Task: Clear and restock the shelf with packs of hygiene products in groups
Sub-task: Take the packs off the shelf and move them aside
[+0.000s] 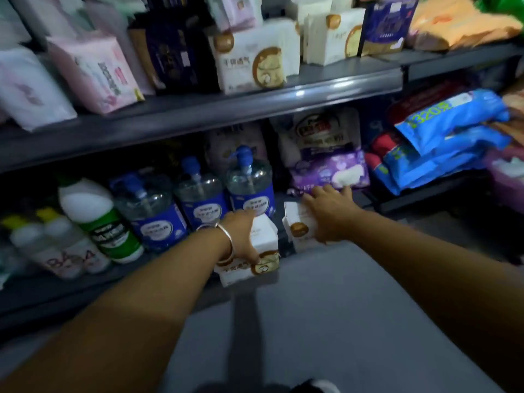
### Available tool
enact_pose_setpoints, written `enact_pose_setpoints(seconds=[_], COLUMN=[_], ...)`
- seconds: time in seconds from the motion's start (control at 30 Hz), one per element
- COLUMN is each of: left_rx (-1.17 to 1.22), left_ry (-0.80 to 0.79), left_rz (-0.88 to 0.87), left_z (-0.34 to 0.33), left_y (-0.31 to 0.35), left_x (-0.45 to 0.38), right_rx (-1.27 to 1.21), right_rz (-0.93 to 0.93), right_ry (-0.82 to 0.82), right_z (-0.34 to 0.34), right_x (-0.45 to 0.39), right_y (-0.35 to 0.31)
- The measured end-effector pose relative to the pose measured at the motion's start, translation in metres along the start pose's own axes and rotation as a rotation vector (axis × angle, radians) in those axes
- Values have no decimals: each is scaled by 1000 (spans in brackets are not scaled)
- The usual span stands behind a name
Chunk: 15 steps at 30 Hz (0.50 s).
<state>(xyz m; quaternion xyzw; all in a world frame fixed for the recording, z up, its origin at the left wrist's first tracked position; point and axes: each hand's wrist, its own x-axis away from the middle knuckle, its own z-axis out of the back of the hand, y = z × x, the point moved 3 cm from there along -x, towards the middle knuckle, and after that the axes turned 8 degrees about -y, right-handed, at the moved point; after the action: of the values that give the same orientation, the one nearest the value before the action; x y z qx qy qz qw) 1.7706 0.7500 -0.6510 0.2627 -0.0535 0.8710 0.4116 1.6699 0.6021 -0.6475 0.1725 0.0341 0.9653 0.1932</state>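
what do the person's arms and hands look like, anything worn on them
Both forearms are bare, with no sleeves reaching into view and no gloves on either hand. The left hand has a plain silver-coloured bangle around the wrist. The right hand shows no band or watch at the wrist. The picture is too blurred to tell whether any rings are worn.

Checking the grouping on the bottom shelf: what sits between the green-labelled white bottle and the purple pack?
In the head view, three clear blue-labelled pump bottles stand in a row between them.

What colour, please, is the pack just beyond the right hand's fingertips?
Purple with a white patch, seen from the head view.
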Motion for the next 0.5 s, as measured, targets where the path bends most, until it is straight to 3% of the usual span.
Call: enact_pose_setpoints(seconds=[0.2,0.5], left_rx=[-48,-111], left_ry=[39,58], left_rz=[88,51], left_z=[-99,-173], left_y=[-49,-59], left_x=[-56,-138], right_rx=[-62,-99], right_rz=[28,-8], right_ry=[-208,-203], right_z=[-105,-197], right_x=[-56,-124], right_y=[-48,-63])
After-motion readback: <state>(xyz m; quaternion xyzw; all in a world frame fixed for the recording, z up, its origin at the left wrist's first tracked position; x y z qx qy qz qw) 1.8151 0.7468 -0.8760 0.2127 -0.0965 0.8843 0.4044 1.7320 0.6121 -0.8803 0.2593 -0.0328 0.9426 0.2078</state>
